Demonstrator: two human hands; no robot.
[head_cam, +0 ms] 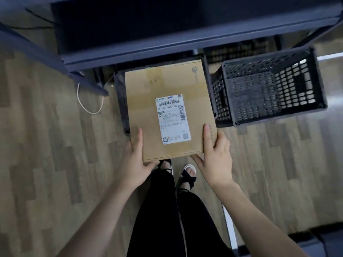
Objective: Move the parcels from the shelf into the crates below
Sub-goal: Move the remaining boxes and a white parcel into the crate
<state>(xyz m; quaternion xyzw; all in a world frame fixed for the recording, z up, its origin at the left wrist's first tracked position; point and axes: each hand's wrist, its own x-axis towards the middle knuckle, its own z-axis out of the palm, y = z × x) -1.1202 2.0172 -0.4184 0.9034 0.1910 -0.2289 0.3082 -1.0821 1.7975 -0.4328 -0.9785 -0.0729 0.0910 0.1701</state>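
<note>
A flat brown cardboard parcel point(170, 110) with a white shipping label is held level between both hands. My left hand point(136, 158) grips its near left corner, thumb on top. My right hand point(216, 156) grips its near right corner, index finger lying along the top. The parcel hangs over a black plastic crate point(121, 101) on the floor and hides most of it; only the crate's left wall and corners show. A second black lattice crate point(269, 89), with nothing inside, stands to the right. The dark grey shelf point(148, 52) runs across the top.
The floor is wood-patterned. A thin white cable loop point(89, 102) lies on the floor left of the crate, near a shelf leg point(89, 84). My legs and sandalled feet point(187, 175) stand just behind the parcel. A pale strip runs along the floor at lower right.
</note>
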